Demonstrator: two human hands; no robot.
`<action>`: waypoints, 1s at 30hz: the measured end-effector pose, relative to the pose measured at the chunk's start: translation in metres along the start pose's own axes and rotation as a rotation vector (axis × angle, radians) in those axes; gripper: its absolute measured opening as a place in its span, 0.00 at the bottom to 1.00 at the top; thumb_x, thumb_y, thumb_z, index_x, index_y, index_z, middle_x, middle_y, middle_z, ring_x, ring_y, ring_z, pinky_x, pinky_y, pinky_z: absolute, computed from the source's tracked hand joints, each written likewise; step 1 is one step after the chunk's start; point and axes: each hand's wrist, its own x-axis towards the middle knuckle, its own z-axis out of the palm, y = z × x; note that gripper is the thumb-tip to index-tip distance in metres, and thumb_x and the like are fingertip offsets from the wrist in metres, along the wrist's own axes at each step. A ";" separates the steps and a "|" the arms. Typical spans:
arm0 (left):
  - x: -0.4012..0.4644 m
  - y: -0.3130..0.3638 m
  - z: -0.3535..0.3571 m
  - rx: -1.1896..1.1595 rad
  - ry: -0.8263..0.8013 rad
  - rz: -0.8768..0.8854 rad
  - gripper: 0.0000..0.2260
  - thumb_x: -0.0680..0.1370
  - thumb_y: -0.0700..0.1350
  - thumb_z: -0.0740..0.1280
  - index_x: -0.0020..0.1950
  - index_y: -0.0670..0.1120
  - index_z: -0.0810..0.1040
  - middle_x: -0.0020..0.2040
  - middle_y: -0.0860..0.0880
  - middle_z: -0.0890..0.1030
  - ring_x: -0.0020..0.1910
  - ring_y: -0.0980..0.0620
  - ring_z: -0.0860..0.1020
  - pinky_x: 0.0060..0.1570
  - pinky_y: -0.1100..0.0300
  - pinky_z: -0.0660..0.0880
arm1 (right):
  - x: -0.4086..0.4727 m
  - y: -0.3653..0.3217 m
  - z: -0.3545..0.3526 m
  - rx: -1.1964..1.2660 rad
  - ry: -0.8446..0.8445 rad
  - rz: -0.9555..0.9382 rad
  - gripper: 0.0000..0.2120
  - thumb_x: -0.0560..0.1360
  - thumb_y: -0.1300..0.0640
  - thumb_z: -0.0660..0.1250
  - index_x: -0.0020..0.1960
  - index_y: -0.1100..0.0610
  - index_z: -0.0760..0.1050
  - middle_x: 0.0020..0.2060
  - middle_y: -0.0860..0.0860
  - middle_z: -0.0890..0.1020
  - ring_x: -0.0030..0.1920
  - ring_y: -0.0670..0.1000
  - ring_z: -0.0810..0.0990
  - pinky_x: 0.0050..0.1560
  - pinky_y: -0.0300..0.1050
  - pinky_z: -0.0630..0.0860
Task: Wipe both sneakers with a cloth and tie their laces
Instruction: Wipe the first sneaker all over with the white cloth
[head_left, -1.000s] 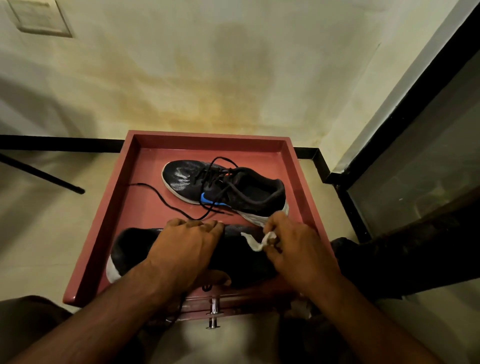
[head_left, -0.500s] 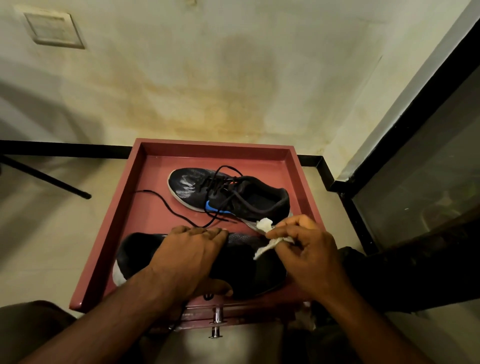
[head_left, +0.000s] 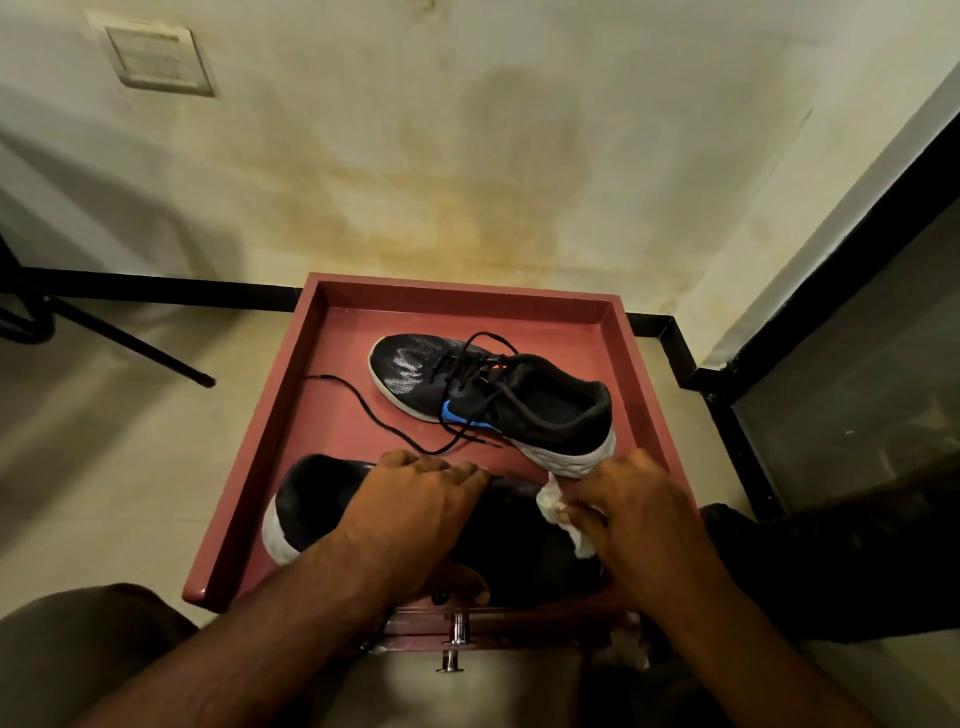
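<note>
Left hand (head_left: 415, 512) grips near sneaker (head_left: 322, 499); right hand (head_left: 641, 512) presses white cloth (head_left: 553, 501) against it.

tray (head_left: 311, 374) — far sneaker (head_left: 498, 395) behind | near sneaker (head_left: 322, 499) (under hands) in front
</note>
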 end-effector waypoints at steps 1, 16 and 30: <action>0.000 0.000 0.000 -0.011 0.007 -0.012 0.47 0.66 0.76 0.68 0.78 0.54 0.62 0.75 0.55 0.72 0.72 0.51 0.73 0.70 0.48 0.68 | -0.003 -0.003 0.003 0.014 -0.071 -0.019 0.03 0.73 0.57 0.75 0.41 0.52 0.85 0.38 0.50 0.84 0.42 0.54 0.82 0.46 0.51 0.79; -0.001 0.002 -0.003 -0.005 0.006 -0.036 0.44 0.67 0.77 0.67 0.76 0.53 0.65 0.72 0.54 0.74 0.69 0.49 0.75 0.67 0.49 0.70 | -0.004 -0.009 0.012 -0.027 0.014 0.062 0.10 0.62 0.58 0.83 0.33 0.49 0.83 0.35 0.46 0.80 0.37 0.49 0.80 0.36 0.40 0.75; -0.006 0.006 -0.010 -0.065 -0.025 -0.112 0.38 0.67 0.75 0.69 0.66 0.52 0.67 0.63 0.52 0.77 0.61 0.48 0.77 0.60 0.51 0.73 | -0.012 -0.016 0.012 0.417 0.112 0.039 0.05 0.77 0.53 0.74 0.52 0.51 0.85 0.44 0.42 0.81 0.44 0.42 0.81 0.42 0.32 0.76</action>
